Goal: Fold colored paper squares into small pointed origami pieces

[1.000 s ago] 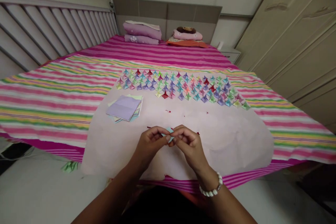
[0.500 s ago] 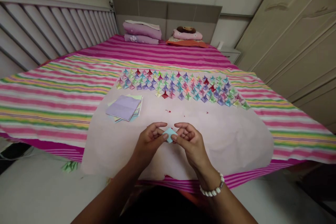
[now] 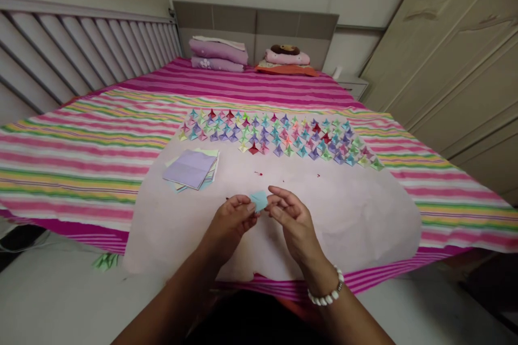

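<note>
A small piece of folded light blue paper is between the two hands, raised above the white sheet. The left hand pinches its lower left part, thumb on the near face and fingers behind. The right hand is just beside the opposite edge, its index finger lifted away from its thumb and the other fingers curled; whether they touch or grip the paper cannot be told. A white bracelet circles the right wrist.

Beyond the hands, a few red scraps lie on the sheet. Ahead of the left hand is a stack of paper squares, a purple one on top. Farther off, many-coloured folded paper pieces stand in close rows across the sheet's far part. The sheet is spread over a striped bedcover, with folded purple bedding near the headboard.
</note>
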The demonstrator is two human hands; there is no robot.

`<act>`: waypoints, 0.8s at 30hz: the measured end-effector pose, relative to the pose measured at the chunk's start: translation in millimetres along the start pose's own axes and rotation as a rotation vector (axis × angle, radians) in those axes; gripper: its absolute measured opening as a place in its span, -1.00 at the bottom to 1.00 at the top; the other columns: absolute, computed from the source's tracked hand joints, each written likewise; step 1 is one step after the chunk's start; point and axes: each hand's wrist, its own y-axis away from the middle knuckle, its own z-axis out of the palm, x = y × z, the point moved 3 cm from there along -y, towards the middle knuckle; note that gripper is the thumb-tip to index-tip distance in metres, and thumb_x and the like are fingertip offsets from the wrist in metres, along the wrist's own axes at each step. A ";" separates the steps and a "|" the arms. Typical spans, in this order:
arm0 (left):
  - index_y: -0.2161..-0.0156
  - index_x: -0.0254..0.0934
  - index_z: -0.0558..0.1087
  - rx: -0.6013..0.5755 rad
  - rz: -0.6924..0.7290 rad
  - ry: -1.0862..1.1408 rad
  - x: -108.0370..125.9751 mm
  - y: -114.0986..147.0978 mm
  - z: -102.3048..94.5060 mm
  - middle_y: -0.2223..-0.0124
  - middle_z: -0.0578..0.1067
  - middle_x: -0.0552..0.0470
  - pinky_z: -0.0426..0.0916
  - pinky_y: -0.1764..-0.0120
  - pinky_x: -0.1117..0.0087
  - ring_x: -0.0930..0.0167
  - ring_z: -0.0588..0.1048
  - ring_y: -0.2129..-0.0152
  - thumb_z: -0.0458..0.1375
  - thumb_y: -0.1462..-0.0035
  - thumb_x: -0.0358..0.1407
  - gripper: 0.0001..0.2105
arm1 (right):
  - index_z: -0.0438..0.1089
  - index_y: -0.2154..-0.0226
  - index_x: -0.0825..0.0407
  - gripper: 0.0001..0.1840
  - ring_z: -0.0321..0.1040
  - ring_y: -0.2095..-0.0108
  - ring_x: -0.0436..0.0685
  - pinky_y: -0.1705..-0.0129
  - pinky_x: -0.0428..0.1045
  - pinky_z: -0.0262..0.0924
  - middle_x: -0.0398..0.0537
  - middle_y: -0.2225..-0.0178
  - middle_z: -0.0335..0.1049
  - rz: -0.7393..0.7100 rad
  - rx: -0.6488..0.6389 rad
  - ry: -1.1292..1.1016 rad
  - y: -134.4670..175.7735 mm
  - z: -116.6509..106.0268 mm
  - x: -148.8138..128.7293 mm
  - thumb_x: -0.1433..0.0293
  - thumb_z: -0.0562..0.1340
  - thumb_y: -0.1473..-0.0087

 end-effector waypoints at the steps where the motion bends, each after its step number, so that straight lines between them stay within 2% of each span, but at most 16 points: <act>1: 0.38 -0.30 0.37 -0.042 -0.046 0.033 -0.7 0.1 0.2 0.48 0.47 0.16 0.33 0.37 0.55 0.58 0.46 0.52 0.41 0.19 -0.35 -0.70 | 0.44 0.09 -0.04 -0.60 0.37 0.23 0.10 0.12 0.02 0.26 -0.07 0.25 0.47 0.011 -0.019 -0.010 -0.4 -0.4 0.3 0.35 0.35 0.06; 3: 0.38 -0.32 0.40 -0.122 -0.141 0.082 -3.7 1.1 1.3 0.48 0.44 0.15 0.33 0.39 0.57 0.61 0.43 0.53 0.39 0.15 -0.34 -0.74 | 0.47 0.12 -0.05 -0.64 0.36 0.16 0.12 0.05 0.04 0.23 -0.06 0.19 0.48 0.047 -0.057 -0.024 -1.3 -0.2 1.6 0.37 0.33 0.05; 6: 0.34 -0.31 0.44 -0.183 -0.242 0.145 -10.7 3.3 3.9 0.45 0.43 0.14 0.34 0.39 0.58 0.61 0.41 0.54 0.38 0.11 -0.35 -0.77 | 0.51 0.20 -0.06 -0.70 0.39 0.18 0.14 0.06 0.07 0.25 -0.06 0.20 0.50 0.092 -0.115 -0.039 -2.2 3.1 3.6 0.36 0.35 0.08; 9: 0.33 -0.30 0.46 -0.202 -0.274 0.169 -15.0 4.0 5.1 0.45 0.44 0.12 0.35 0.36 0.56 0.59 0.42 0.52 0.37 0.12 -0.35 -0.78 | 0.51 0.34 -0.03 -0.83 0.39 0.32 0.10 0.20 0.02 0.30 -0.09 0.33 0.50 0.090 -0.124 -0.047 -3.3 5.3 4.1 0.34 0.37 0.09; 12: 0.32 -0.32 0.49 -0.203 -0.274 0.044 -13.3 2.4 2.7 0.41 0.48 0.03 0.36 0.33 0.50 0.52 0.45 0.48 0.35 0.09 -0.27 -0.78 | 0.48 0.41 0.00 -0.85 0.34 0.47 0.03 0.34 -0.04 0.28 -0.15 0.46 0.45 0.106 -0.100 -0.029 -5.1 3.8 4.3 0.32 0.39 0.10; 14: 0.34 -0.33 0.49 -0.148 -0.185 -0.113 -6.8 -0.1 -1.4 0.38 0.50 -0.01 0.34 0.32 0.46 0.49 0.46 0.46 0.33 0.07 -0.22 -0.77 | 0.46 0.45 0.02 -0.83 0.31 0.50 0.00 0.36 -0.07 0.26 -0.18 0.51 0.43 0.109 -0.062 -0.002 -6.4 0.9 3.9 0.31 0.41 0.12; 16: 0.34 -0.33 0.50 -0.088 -0.026 -0.254 3.3 -1.6 -4.4 0.37 0.51 0.00 0.33 0.30 0.44 0.47 0.45 0.44 0.30 0.05 -0.20 -0.78 | 0.45 0.49 0.03 -0.81 0.30 0.51 -0.02 0.38 -0.09 0.24 -0.20 0.54 0.41 0.103 -0.033 0.030 -7.2 -1.7 3.2 0.31 0.43 0.15; 18: 0.28 -0.30 0.52 -0.089 0.101 -0.349 12.5 -0.7 -4.0 0.37 0.51 0.03 0.32 0.28 0.42 0.46 0.43 0.42 0.26 0.00 -0.20 -0.78 | 0.45 0.49 0.04 -0.80 0.31 0.52 -0.03 0.41 -0.10 0.22 -0.21 0.57 0.40 0.112 -0.035 0.056 -7.3 -2.6 3.2 0.31 0.43 0.16; 21: 0.22 -0.28 0.54 -0.152 0.172 -0.478 20.0 3.0 -0.1 0.39 0.51 0.05 0.31 0.30 0.42 0.46 0.41 0.44 0.24 -0.02 -0.22 -0.78 | 0.47 0.46 0.04 -0.80 0.34 0.54 -0.02 0.44 -0.10 0.23 -0.18 0.57 0.44 0.149 -0.062 0.058 -6.6 -1.2 4.1 0.31 0.43 0.16; 24: 0.30 -0.30 0.54 -0.131 0.223 -0.545 21.9 4.9 1.4 0.47 0.48 0.08 0.29 0.36 0.43 0.48 0.39 0.50 0.27 0.03 -0.27 -0.84 | 0.48 0.46 0.05 -0.81 0.36 0.56 -0.02 0.45 -0.10 0.24 -0.15 0.56 0.48 0.156 -0.074 0.034 -5.5 1.9 4.2 0.32 0.43 0.15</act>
